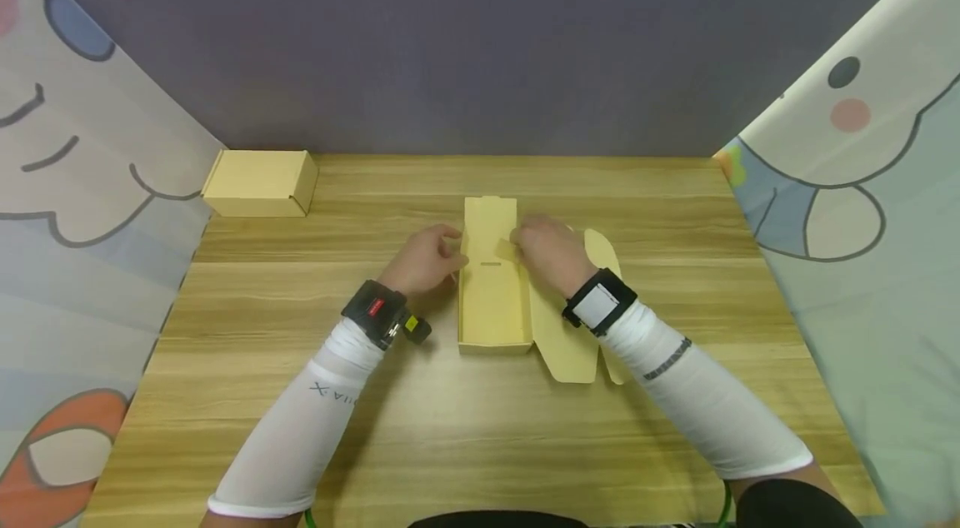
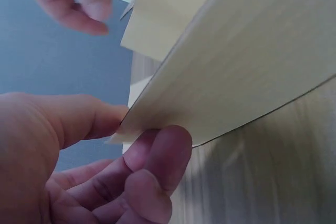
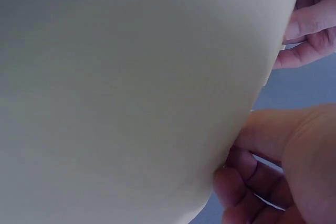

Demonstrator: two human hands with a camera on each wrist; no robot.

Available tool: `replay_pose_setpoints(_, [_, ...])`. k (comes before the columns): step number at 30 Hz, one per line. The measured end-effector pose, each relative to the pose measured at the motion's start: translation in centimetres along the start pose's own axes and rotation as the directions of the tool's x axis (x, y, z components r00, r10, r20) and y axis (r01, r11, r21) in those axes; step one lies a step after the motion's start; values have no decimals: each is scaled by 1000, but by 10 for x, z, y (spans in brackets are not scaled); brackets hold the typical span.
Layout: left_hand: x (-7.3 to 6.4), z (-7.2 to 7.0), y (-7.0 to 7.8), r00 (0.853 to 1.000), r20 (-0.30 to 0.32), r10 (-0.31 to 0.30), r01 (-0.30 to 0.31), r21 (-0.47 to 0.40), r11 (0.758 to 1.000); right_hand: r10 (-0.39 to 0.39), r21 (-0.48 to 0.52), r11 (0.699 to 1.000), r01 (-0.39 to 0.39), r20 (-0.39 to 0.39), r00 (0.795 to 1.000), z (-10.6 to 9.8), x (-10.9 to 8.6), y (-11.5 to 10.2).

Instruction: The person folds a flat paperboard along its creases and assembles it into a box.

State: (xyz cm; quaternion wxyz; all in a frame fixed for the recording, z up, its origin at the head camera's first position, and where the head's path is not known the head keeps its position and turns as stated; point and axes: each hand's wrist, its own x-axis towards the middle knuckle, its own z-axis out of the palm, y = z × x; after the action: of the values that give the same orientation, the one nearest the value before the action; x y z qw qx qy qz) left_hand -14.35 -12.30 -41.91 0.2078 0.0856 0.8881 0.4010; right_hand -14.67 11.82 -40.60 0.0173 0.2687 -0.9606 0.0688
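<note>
A narrow, shallow cardboard box (image 1: 492, 307) lies unfolded on the table, its inside facing up and its lid panel (image 1: 564, 338) spread to the right. My left hand (image 1: 426, 260) pinches the box's left side wall (image 2: 226, 61), thumb at the top edge and fingers against the outer face. At the far right corner, my right hand (image 1: 553, 251) is beside a small raised flap (image 1: 508, 250). Its fingers are loosely bent, and the left wrist view shows a gap between them and the flap. A broad cardboard panel (image 3: 131, 93) fills most of the right wrist view, partly hiding the right fingertips.
A closed cardboard box (image 1: 260, 178) stands at the table's far left corner. The wooden table (image 1: 375, 461) meets a grey wall (image 1: 480, 45) at the back. Cartoon-printed sheets (image 1: 847, 203) border both sides.
</note>
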Motion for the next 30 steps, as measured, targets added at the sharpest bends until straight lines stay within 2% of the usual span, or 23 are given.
replay_pose_setpoints(6, [-1, 0, -1, 1000, 15, -14, 15, -19, 1000, -45, -31, 998, 45, 6, 999, 0, 3, -1])
replay_pose_setpoints(12, [0, -1, -3, 999, 28, -22, 23, -41, 999, -31, 3, 1000, 31, 55, 998, -4, 7, -4])
replay_pose_setpoints(17, [2, -2, -4, 1000, 12, -24, 25, -25, 999, -17, 14, 1000, 15, 95, 995, -7, 10, -6])
replay_pose_setpoints(25, [9, -1, 1, 997, -77, 24, -21, 36, 999, -17, -6, 1000, 17, 88, 996, -7, 10, -5])
replay_pose_setpoints(30, [14, 4, 7, 990, -104, 95, -87, 78, 993, -21, -13, 1000, 22, 84, 996, -6, 10, -5])
